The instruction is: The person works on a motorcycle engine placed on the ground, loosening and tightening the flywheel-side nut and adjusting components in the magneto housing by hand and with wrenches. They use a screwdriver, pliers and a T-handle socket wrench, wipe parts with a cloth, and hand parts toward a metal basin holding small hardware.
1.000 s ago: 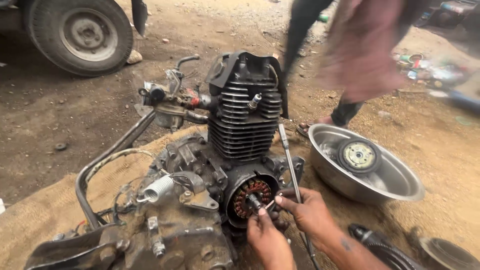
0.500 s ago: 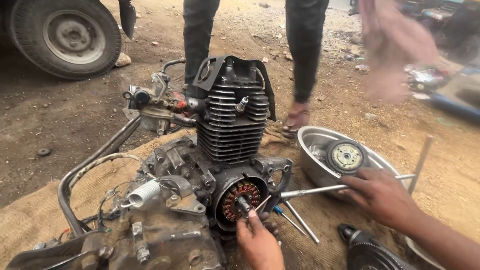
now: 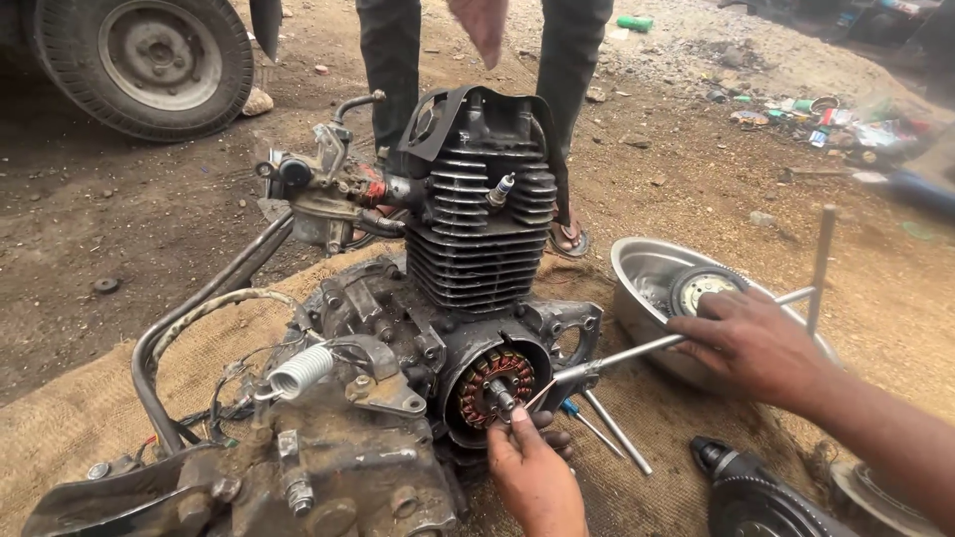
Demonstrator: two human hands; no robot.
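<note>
Two hands work at the engine. The left hand now pinches a thin wire at the copper stator. The right hand has moved onto the long T-handle wrench, closed around its shaft, whose tip now meets the cover bolt. A steel bowl lies behind.

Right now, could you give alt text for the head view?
A left hand touches the copper stator of a grimy motorcycle engine on burlap; the right hand holds a T-handle wrench near a steel bowl.
</note>
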